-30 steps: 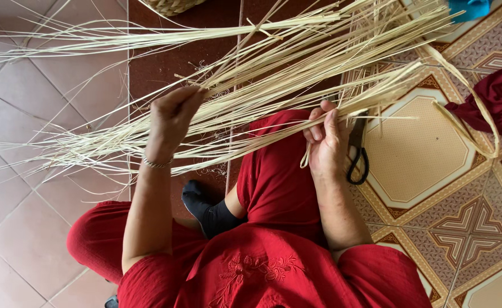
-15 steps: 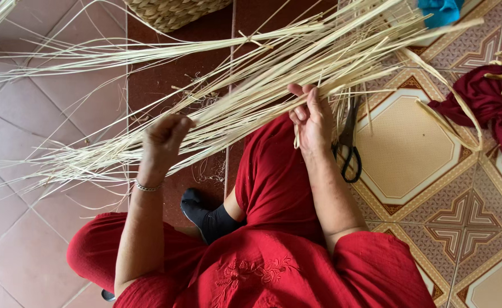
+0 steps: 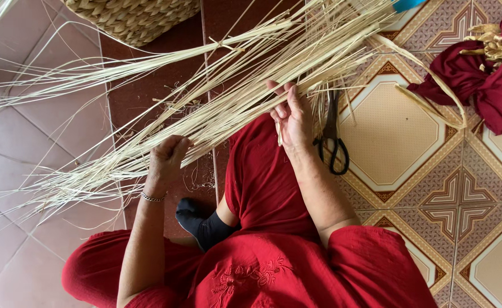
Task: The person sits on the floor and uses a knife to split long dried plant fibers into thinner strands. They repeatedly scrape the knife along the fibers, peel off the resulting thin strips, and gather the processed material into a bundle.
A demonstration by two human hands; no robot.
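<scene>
A long bundle of pale straw strands lies across the tiled floor and over my lap, fanning out to the left. My left hand is curled around strands near the middle of the bundle. My right hand grips strands further right, fingers wrapped over them and one short strip hanging under the palm. I sit on the floor in red clothes with a dark sock showing.
Black scissors lie on the patterned tiles right of my right hand. A woven basket stands at the top. A dark red cloth with dried straw scraps lies at the far right. Something blue sits at the bundle's top end.
The view has shifted so the basket shows more. My left hand has slid down and left along the strands, closing on them; my right hand has moved up the bundle.
</scene>
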